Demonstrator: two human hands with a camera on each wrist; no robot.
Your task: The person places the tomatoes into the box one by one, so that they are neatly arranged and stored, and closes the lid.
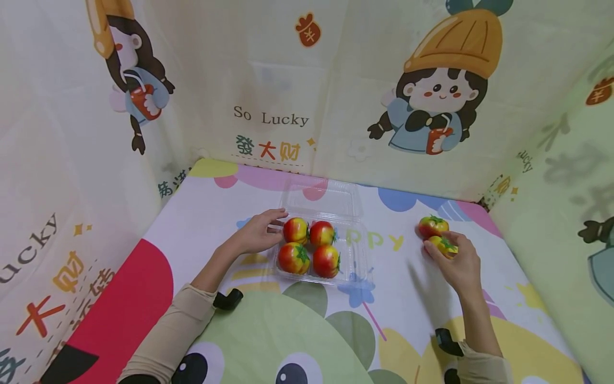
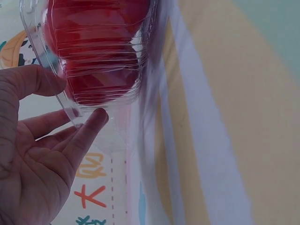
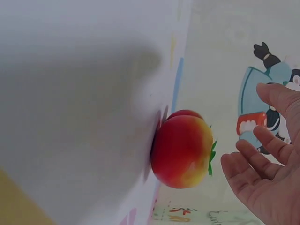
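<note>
A clear plastic clamshell box (image 1: 352, 266) lies with its lid folded back on the table. Inside are several red-and-yellow tomatoes (image 1: 294, 258) with green leafy tops. My left hand (image 1: 261, 230) is at the box's left side, its thumb and fairly straight fingers touching the rim (image 2: 40, 56) in the left wrist view. Off to the right, two more tomatoes sit close together, one farther back (image 1: 431, 226) and one nearer (image 1: 443, 246). Over the nearer tomato reaches my right hand (image 1: 462, 264); in the right wrist view its fingers (image 3: 243, 168) are spread, a gap away from that tomato (image 3: 180, 152).
A patterned cloth (image 1: 398, 277) covers the table. Printed fabric walls (image 1: 336, 80) rise at the back and on both sides, the right one close beyond the loose tomatoes. The transparent lid (image 1: 321, 197) lies flat behind the box, towards the back wall.
</note>
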